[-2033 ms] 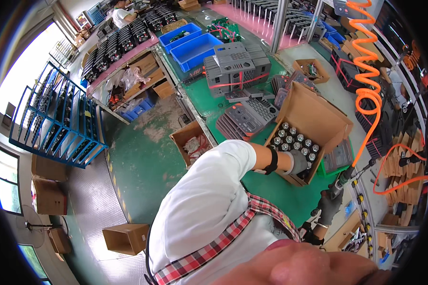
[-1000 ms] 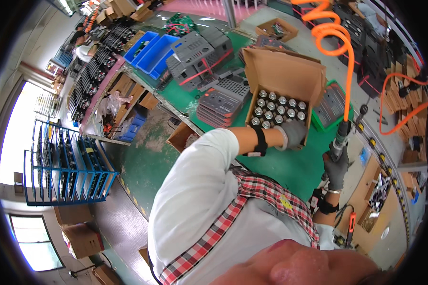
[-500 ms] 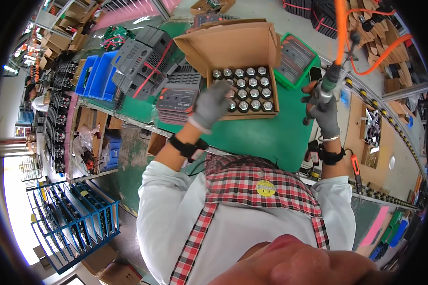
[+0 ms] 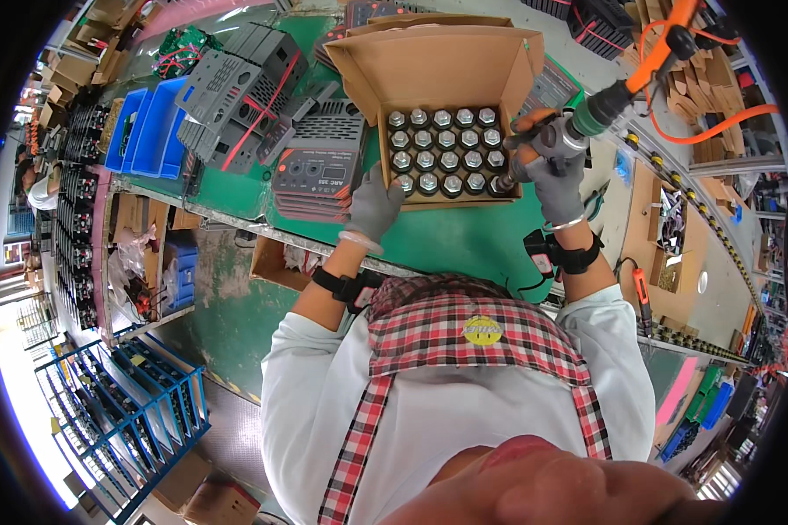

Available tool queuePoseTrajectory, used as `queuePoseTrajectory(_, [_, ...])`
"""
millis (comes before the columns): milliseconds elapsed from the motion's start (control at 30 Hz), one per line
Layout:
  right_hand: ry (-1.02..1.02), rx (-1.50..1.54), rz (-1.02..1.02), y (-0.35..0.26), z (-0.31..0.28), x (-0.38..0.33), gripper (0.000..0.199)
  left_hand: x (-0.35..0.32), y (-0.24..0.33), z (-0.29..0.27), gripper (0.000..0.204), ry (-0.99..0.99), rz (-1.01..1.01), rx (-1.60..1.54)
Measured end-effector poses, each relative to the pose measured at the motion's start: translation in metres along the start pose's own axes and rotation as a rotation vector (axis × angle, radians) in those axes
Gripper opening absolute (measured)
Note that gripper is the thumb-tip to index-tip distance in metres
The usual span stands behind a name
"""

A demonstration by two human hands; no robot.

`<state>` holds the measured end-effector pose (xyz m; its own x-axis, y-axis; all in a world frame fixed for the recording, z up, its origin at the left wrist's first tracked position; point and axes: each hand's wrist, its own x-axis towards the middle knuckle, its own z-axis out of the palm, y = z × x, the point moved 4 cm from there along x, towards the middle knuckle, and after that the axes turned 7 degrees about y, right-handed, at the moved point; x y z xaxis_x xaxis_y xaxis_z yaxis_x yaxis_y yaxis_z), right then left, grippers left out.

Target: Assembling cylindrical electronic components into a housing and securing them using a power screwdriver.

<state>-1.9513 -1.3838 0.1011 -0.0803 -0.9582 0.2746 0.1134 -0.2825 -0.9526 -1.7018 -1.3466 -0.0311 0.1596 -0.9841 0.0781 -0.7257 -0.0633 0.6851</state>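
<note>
An open cardboard box on the green worktop holds rows of round black parts topped with silver hex heads. My left hand, in a grey glove, grips the box's near left corner. My gloved right hand is closed round a power screwdriver, which slants down from upper right. Its tip end is at the box's near right corner, beside the last hex head in the front row; whether they touch I cannot tell. The lid stands raised at the back.
Left of the box are stacked grey panels and bundled grey housings. Blue bins stand farther left. An orange hose runs from the screwdriver. Behind my right hand lies a green tray; pliers are at right.
My left hand has moved from above the hex heads to the box's near left corner. My right hand has brought the screwdriver left and down to the box's near right corner.
</note>
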Motion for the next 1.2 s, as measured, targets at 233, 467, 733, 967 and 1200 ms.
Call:
queuePoseTrajectory(233, [-0.057,-0.223,-0.142,0.016,0.014,-0.011,0.031,0.000,0.003,-0.001,0.049,-0.071,-0.050,-0.017])
queuePoseTrajectory(467, [-0.085,-0.125,-0.125,0.002,0.012,-0.006,0.031,0.000,0.009,-0.005,0.053,-0.145,-0.078,-0.043])
queuePoseTrajectory(733, [-0.031,-0.015,-0.021,0.017,0.042,-0.010,0.022,0.000,0.007,-0.003,0.053,-0.128,-0.068,-0.039])
queuePoseTrajectory(967, [0.006,-0.012,-0.158,-0.004,0.041,-0.003,0.021,-0.002,0.005,0.000,0.053,-0.098,-0.062,0.038])
queuePoseTrajectory(1200, [-0.004,-0.101,-0.155,0.009,0.072,-0.014,0.027,-0.001,0.007,-0.001,0.053,-0.092,-0.047,0.000])
